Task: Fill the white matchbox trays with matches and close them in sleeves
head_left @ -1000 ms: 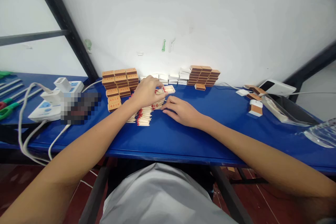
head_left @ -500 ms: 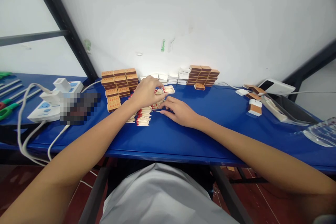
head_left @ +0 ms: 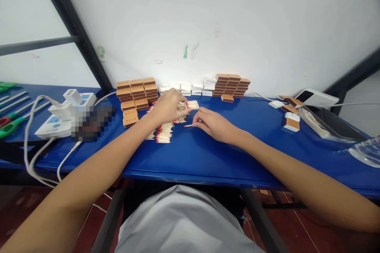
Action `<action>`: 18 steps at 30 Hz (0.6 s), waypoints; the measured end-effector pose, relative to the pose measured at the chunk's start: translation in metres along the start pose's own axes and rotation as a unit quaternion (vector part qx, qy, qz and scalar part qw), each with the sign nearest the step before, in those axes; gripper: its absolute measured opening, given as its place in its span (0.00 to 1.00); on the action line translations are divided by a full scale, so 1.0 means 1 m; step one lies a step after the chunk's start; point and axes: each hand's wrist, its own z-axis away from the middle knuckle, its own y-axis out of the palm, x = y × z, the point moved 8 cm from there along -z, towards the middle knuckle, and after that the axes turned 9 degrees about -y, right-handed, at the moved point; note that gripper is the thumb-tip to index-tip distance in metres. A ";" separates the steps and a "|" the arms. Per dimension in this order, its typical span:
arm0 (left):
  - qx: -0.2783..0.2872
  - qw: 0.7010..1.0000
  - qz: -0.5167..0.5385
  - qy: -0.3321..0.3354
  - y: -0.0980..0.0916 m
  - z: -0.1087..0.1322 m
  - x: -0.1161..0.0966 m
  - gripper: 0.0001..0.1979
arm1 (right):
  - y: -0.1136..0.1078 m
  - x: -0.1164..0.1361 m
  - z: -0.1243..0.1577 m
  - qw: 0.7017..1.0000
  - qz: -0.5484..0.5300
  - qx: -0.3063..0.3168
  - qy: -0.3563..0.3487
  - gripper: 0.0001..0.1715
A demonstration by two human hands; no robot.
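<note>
My left hand (head_left: 168, 106) is closed on a small open matchbox tray (head_left: 191, 104) filled with red-tipped matches, held just above the blue table (head_left: 208, 154). My right hand (head_left: 212, 123) pinches a single match (head_left: 188, 125) by its end, low over the table beside the tray. A loose pile of matches (head_left: 163, 131) lies under and in front of my left hand. Stacks of orange matchboxes stand at the back left (head_left: 137, 94) and back right (head_left: 232, 84), with white inner trays (head_left: 192, 87) between them along the wall.
A white power strip with cables (head_left: 63, 112) lies at the left, with green-handled tools (head_left: 10, 124) beyond it. At the right are loose matchbox parts (head_left: 291, 121), a white device (head_left: 317, 98) and a clear plastic bag (head_left: 363, 150). A black metal frame (head_left: 74, 27) crosses the wall.
My right hand has lifted from lying flat by the pile and now pinches one match, drawn slightly to the right. The left hand has kept its hold on the tray.
</note>
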 end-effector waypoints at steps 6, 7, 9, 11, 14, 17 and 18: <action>0.030 0.998 0.041 0.026 0.008 0.006 -0.010 0.17 | -0.041 -0.020 0.013 0.993 0.069 -0.096 0.015 0.09; 0.035 0.998 0.050 0.028 0.008 0.007 -0.012 0.17 | -0.044 -0.024 0.014 0.991 0.079 -0.106 0.021 0.08; 0.043 0.996 0.068 0.030 0.009 0.009 -0.017 0.16 | -0.046 -0.028 0.014 0.989 0.090 -0.111 0.025 0.08; 0.046 0.995 0.085 0.031 0.009 0.010 -0.020 0.15 | -0.044 -0.029 0.013 0.990 0.091 -0.106 0.023 0.08; 0.051 0.993 0.101 0.032 0.010 0.012 -0.023 0.15 | -0.040 -0.028 0.012 0.991 0.091 -0.098 0.021 0.09; 0.058 0.993 0.103 0.029 0.010 0.012 -0.025 0.16 | -0.037 -0.028 0.012 0.991 0.093 -0.089 0.028 0.09; 0.060 0.992 0.103 0.028 0.010 0.012 -0.025 0.16 | -0.036 -0.028 0.012 0.992 0.093 -0.086 0.030 0.09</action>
